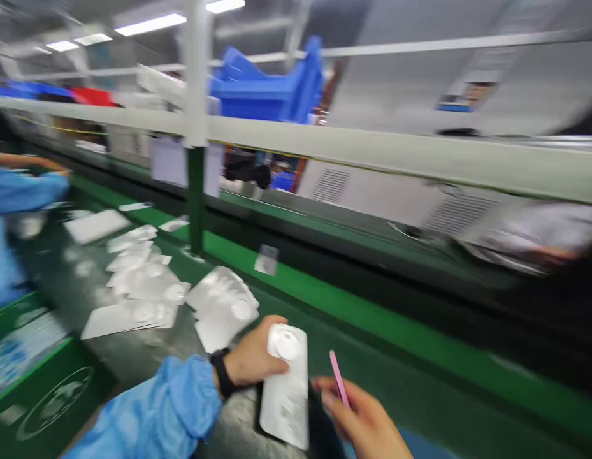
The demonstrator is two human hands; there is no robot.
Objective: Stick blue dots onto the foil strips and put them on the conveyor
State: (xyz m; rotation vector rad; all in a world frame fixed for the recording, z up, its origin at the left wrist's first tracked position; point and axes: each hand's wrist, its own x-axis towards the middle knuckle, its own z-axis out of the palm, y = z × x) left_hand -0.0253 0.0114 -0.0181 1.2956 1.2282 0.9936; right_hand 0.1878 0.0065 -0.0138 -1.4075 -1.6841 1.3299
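Note:
My left hand [255, 357], with a black band on its wrist, grips a flat white rectangular panel [286, 401] by its upper left edge. A round white disc [285, 344] shows near the panel's top end. Just right of the panel, my right hand [360, 414] pinches a slim pink stick-like tool [339, 376], its far end pointing up. Blur hides the tool's exact kind. Beyond my left hand lies a fanned stack of similar white panels [222, 303], and farther left is a looser pile of white panels [147, 274].
A green bin [51, 401] stands at lower left beside a person in a blue sleeve [25, 191]. A green post [196, 204] rises behind the panels. Blue bins [257, 95] sit on the rail above. A small clear packet [267, 260] lies on the green strip.

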